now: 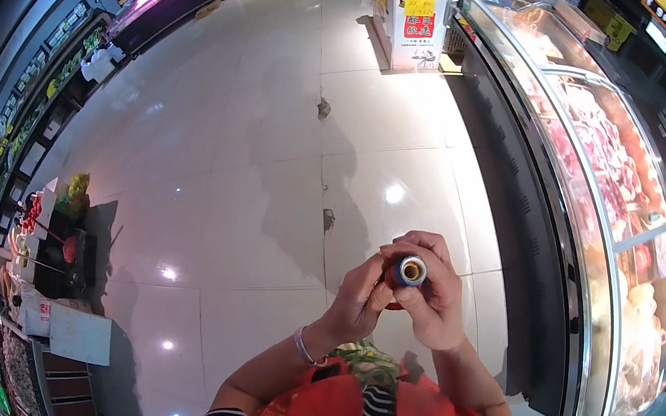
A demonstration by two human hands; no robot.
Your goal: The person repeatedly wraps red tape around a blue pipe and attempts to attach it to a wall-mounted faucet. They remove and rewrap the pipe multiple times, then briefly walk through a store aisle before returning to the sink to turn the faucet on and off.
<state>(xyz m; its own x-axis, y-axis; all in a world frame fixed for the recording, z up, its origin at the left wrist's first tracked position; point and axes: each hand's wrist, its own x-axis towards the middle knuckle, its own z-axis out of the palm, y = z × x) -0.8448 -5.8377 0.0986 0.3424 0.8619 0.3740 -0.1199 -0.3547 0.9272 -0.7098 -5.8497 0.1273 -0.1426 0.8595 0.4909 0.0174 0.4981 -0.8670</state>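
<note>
In front of my chest, both hands close around a short tube-shaped thing held with its end up. That end shows a round opening with a pale and blue rim and a tan inside; the rest of it is hidden by my fingers, so its kind is unclear. My left hand grips it from the left, with a silver bracelet on that wrist. From the right, my right hand wraps it, thumb pressed near the rim. A bit of red shows below the tube between the hands.
A long glass display case with meat runs along my right. Ahead stands a white box with a yellow tag. Produce shelves line the left, with a white box-like thing nearer me. Pale tiles cover the floor.
</note>
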